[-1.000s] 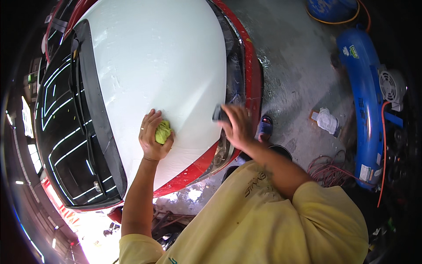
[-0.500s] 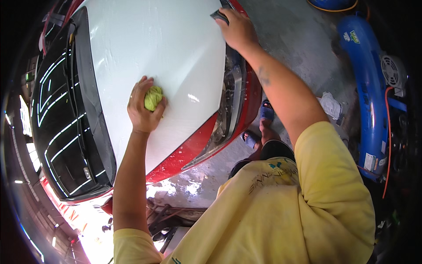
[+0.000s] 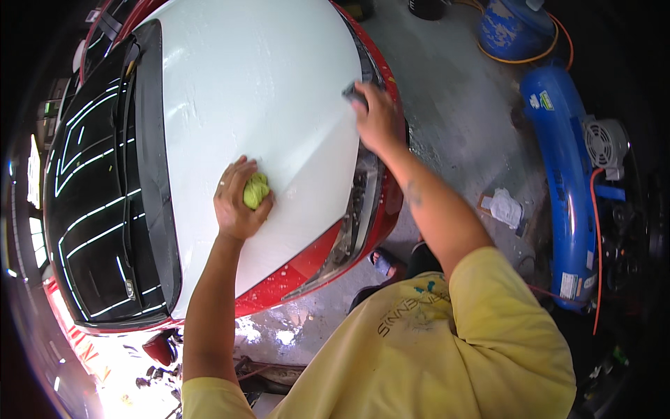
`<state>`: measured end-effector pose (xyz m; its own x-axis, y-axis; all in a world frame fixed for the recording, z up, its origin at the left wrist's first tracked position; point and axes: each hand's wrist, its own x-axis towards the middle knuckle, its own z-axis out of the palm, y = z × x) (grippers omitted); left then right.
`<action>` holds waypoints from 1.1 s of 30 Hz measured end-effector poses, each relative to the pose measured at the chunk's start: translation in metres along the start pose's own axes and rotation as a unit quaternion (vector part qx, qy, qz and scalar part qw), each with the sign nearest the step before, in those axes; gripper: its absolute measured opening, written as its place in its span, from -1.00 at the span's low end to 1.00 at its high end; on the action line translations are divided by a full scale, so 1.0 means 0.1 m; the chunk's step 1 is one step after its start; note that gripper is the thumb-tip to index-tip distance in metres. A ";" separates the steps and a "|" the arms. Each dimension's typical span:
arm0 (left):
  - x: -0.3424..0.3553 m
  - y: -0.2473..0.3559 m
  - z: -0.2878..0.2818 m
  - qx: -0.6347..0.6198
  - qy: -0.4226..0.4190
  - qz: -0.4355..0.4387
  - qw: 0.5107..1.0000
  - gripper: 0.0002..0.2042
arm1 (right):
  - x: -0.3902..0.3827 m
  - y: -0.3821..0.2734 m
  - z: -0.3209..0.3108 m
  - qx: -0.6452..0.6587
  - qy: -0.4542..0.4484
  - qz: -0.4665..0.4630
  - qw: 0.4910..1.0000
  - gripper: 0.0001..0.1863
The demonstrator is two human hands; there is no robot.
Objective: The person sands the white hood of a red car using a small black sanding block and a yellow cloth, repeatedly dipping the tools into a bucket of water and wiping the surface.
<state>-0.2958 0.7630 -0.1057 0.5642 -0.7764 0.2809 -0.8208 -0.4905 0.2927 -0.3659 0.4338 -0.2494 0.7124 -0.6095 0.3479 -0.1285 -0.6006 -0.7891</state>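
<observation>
A white film [image 3: 251, 84] covers the hood of a red car [image 3: 279, 290], with faint ripples and a wet sheen. My left hand [image 3: 237, 199] grips a crumpled yellow-green cloth [image 3: 257, 185] and rests on the film, near its middle. At the hood's front edge, beside the headlight [image 3: 356, 213], my right hand [image 3: 377, 119] holds a small dark flat tool [image 3: 354, 91], partly hidden by the fingers and slightly blurred.
The black windshield [image 3: 94, 209] and wipers lie at left. On the wet concrete floor [image 3: 453, 126] at right are a long blue tank [image 3: 565, 195] with a pump and orange hose, a blue drum [image 3: 509, 28], and a white crumpled item [image 3: 504, 206]. My sandalled foot shows below the bumper.
My right hand swept forward along the hood's edge, then came back down toward me. My left hand, still gripping the cloth, shifted forward and back slightly. The view moved a little.
</observation>
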 end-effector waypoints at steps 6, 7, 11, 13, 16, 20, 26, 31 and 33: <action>-0.09 -0.04 -0.03 0.002 -0.030 -0.005 1.000 -0.52 | 0.03 0.03 0.15 -0.020 -0.017 -0.027 0.999 -0.47; -0.14 -0.03 -0.06 0.001 -0.031 -0.020 0.999 -0.51 | -0.42 -0.11 0.02 -0.018 -0.073 -0.050 0.996 -0.43; -0.06 0.09 -0.16 0.063 -0.057 -0.035 0.996 -0.50 | -0.39 -0.03 -0.20 0.039 -0.129 -0.114 0.984 -0.44; -0.01 0.07 -0.13 0.065 -0.064 -0.041 0.995 -0.50 | 0.68 0.26 0.12 0.019 -0.090 -0.088 0.992 -0.49; 0.11 0.00 -0.13 0.068 -0.074 -0.035 0.994 -0.51 | 2.48 0.73 0.54 0.006 -0.047 -0.049 0.998 -0.58; 0.04 0.02 -0.08 0.072 -0.090 -0.059 0.992 -0.49 | 2.52 0.62 0.76 -0.009 -0.068 -0.049 0.996 -0.56; 0.04 0.15 -0.20 0.096 -0.102 -0.103 0.985 -0.48 | 0.45 0.01 -0.13 0.069 -0.216 -0.244 0.943 -0.60; 0.08 0.25 -0.21 0.088 -0.059 -0.124 0.987 -0.42 | 2.43 0.11 0.59 0.081 -0.158 -0.131 0.975 -0.63; 0.35 0.17 -0.20 0.097 -0.045 -0.108 0.988 -0.41 | 3.09 0.37 0.72 0.000 -0.081 -0.117 0.990 -0.55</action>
<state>-0.2880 0.7352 -0.0724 0.7255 -0.6724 0.1467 -0.6882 -0.7091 0.1534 -0.1007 0.2604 -0.2074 0.8242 -0.3619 0.4356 0.0540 -0.7155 -0.6966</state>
